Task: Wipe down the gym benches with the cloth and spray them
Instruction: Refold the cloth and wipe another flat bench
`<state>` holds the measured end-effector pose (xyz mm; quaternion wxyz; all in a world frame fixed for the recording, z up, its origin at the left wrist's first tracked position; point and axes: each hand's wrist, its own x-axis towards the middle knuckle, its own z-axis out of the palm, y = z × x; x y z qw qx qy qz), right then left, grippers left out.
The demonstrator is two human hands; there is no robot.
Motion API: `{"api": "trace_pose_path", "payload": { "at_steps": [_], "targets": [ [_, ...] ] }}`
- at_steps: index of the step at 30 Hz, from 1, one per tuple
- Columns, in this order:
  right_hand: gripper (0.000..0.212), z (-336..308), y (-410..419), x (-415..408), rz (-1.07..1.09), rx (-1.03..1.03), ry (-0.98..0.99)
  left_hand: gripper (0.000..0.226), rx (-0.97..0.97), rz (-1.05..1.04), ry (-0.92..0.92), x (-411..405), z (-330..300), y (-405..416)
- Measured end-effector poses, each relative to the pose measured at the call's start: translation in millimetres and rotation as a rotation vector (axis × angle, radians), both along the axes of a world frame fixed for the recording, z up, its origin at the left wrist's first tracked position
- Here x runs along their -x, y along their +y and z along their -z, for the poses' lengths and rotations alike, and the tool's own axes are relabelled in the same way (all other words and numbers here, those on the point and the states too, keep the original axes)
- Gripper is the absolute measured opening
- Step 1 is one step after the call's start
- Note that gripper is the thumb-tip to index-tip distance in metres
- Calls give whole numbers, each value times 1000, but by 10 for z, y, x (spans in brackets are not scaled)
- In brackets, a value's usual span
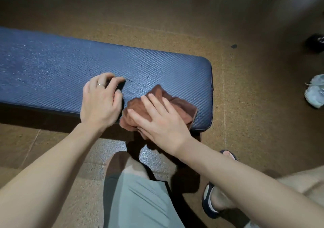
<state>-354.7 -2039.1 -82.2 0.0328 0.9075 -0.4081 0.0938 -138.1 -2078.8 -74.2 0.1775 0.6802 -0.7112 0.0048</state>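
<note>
nearby, pale shoe (315, 93) (floor (245, 87)); bench (157, 66) wet

Dim, warm light; droplets glint on the surface (52, 66), dark shadows under it, wide-angle bending and soft blur at corners.

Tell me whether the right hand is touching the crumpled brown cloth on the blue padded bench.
Touching. The head view shows the right hand lying flat on the crumpled brown cloth, fingers straight, pressing it onto the blue padded bench.
</note>
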Motion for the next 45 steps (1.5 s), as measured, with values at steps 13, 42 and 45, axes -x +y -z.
{"api": "trace_pose_path", "payload": {
  "at_steps": [13, 42, 45],
  "targets": [
    [48, -78, -146, 537, -202, 25, 72, 41, -20, -9, -22, 25, -5, -1],
    [55, -159, -1011, -159, -63, -164, -110, 35, -42, -70, 79, 48, -43, 2],
    [55, -164, -607, 206, -151, -214, -112, 34, -66, -81, 66, 48, -53, -6]
  ]
}}
